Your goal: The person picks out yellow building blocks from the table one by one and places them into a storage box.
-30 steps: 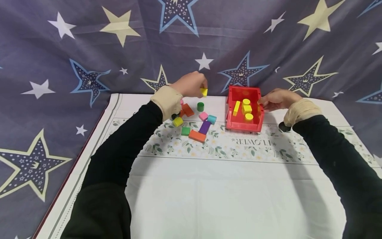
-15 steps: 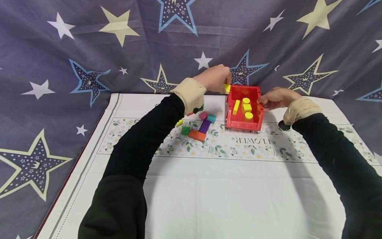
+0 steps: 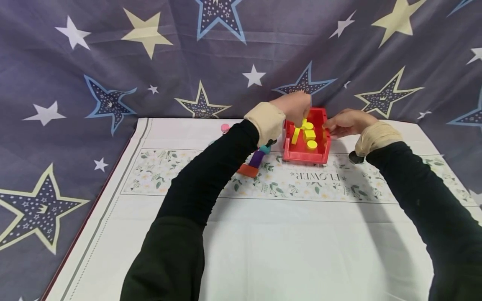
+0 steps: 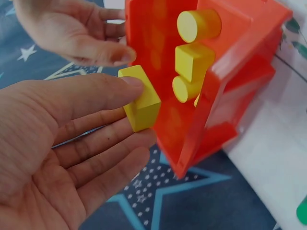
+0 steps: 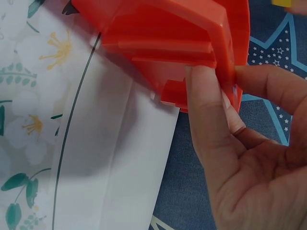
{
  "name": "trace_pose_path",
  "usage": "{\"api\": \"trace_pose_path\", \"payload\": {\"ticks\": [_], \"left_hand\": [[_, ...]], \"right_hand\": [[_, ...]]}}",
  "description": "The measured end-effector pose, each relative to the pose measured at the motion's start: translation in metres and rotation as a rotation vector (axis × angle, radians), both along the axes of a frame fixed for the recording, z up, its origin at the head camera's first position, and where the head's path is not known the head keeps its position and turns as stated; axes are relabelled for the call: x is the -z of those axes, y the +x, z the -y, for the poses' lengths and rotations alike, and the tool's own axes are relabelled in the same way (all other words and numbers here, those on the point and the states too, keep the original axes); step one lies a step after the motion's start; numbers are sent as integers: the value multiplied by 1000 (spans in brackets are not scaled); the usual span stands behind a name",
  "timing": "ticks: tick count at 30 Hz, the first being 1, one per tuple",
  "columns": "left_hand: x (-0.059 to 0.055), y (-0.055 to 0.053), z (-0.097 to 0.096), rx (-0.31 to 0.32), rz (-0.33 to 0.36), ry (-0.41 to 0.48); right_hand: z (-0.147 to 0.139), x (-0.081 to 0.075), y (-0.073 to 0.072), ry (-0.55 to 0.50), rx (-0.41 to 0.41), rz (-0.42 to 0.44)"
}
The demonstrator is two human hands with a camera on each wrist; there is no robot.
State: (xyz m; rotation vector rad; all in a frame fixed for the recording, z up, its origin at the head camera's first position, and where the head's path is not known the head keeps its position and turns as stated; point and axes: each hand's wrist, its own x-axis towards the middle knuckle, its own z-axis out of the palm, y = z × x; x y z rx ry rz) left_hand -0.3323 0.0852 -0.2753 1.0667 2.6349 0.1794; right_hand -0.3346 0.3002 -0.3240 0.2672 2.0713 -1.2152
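Observation:
Between thumb and fingers, my left hand (image 3: 295,106) pinches a yellow block (image 4: 140,98) at the far left part of the red plastic bin (image 3: 306,156). Inside the bin lie several yellow pieces, among them a yellow cube (image 3: 309,135), a yellow cylinder (image 3: 311,144) and a long thin yellow block (image 3: 296,136). My right hand (image 3: 348,122) grips the bin's right wall, thumb on the outside, as the right wrist view shows. The bin stands on the table with its open side up.
Left of the bin lie a purple block (image 3: 257,159), an orange block (image 3: 247,170), a teal cylinder (image 3: 265,149) and a pink piece (image 3: 224,127). My left sleeve covers other blocks. A star-printed curtain (image 3: 158,75) hangs behind the white tablecloth (image 3: 293,242).
My left hand has moved right with the yellow block, from above the loose blocks to over the bin. My right hand keeps its grip on the bin wall.

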Motion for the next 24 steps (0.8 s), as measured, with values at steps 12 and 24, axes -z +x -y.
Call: {"api": "trace_pose_path", "payload": {"ticks": [12, 24], "left_hand": [[16, 2, -22, -105, 80, -194], [29, 7, -26, -131, 86, -212]], "right_hand": [[2, -3, 2, -5, -5, 6], [0, -3, 0, -39, -9, 37]]}}
